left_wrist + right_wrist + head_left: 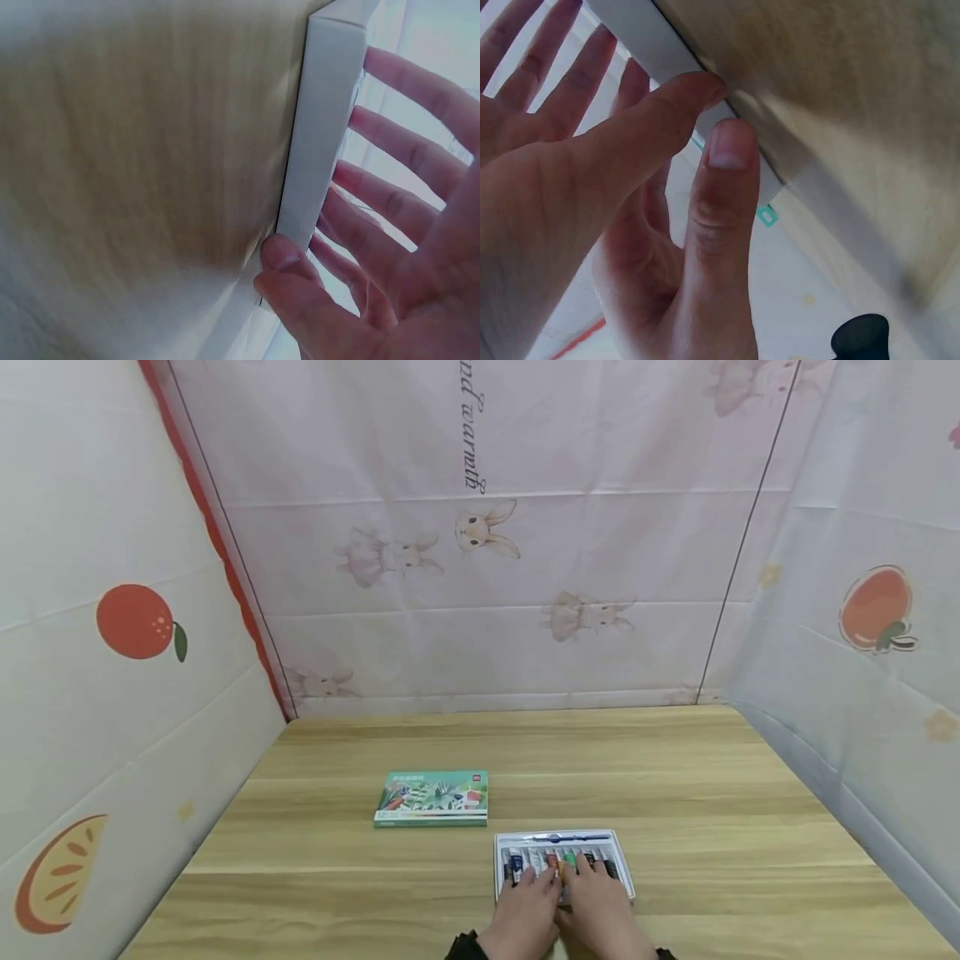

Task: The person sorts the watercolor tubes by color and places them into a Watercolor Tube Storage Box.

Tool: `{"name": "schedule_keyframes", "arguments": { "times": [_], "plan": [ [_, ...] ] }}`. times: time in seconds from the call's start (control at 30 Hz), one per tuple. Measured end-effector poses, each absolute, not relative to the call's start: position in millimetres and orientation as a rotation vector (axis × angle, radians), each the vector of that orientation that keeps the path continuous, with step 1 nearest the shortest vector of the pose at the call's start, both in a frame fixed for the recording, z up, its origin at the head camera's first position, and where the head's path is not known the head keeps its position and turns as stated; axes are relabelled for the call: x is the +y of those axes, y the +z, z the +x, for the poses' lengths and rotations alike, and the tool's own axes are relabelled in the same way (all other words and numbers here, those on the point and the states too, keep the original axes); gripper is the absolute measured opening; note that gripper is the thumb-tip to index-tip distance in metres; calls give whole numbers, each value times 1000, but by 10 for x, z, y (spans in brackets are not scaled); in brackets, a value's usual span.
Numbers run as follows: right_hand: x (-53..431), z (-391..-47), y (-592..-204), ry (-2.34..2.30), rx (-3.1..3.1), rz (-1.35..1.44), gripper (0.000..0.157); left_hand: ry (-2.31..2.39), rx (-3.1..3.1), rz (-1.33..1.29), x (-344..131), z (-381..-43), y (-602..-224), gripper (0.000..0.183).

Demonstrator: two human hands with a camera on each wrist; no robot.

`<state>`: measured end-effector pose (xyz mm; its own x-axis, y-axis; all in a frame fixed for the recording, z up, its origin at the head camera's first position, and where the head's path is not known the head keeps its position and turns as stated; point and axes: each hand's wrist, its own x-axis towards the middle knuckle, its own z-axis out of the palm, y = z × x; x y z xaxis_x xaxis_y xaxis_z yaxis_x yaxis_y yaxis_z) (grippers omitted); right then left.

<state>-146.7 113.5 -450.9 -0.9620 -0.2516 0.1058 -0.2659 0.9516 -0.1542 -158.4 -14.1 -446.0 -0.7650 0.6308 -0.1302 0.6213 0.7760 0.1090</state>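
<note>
Spread grip, 2 hands: left hand (522, 914) and right hand (600, 906) lay splayed fingers over the row of small tubes (517, 862) in the white tray (516, 841), thumbs down by its near wall (315, 127). Looks like resting or light pressing, not pinching; whether the thumbs push on the wall, cannot tell. The 2 thumbs sit near each other; contact between them unclear.

Tray lies flat on the wooden table (337, 893), near side, right of center. Thin brush (558, 838) lies along its far edge. Tube count: fingers hide part of the row, can't give it. Green box (431, 799) lies farther off and to the left, apart from the tray.

Handling, judged by looks: tray likely light and thin-walled, apt to flex if squeezed mid-side. Best hold is 1 hand at each short side, kept level, since tubes and brush sit loose-looking and could slide out on a tilt. Tubes likely smooth, light, soft enough to dent; pinch 1 gently by its end, not hard at the middle. Brush probably stiff but slim, easy to roll; lift by the handle.
</note>
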Motion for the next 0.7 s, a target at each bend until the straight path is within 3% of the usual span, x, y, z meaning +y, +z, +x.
{"name": "schedule_keyframes", "arguments": {
  "times": [0.17, 0.43, 0.7],
  "plan": [
    [1119, -1476, -4537, 186, -2986, 374, 65, 99, 2814, 1026, -151, -1578, -4469, 42],
    [1072, -1470, -4532, 115, -2931, 343, 57, 102, 2841, 1195, -184, -1564, -4488, 45],
    [1101, -1482, -4524, 94, -3006, 403, 64, 139, 2871, 1185, -158, -1590, -4435, 42]
  ]
}}
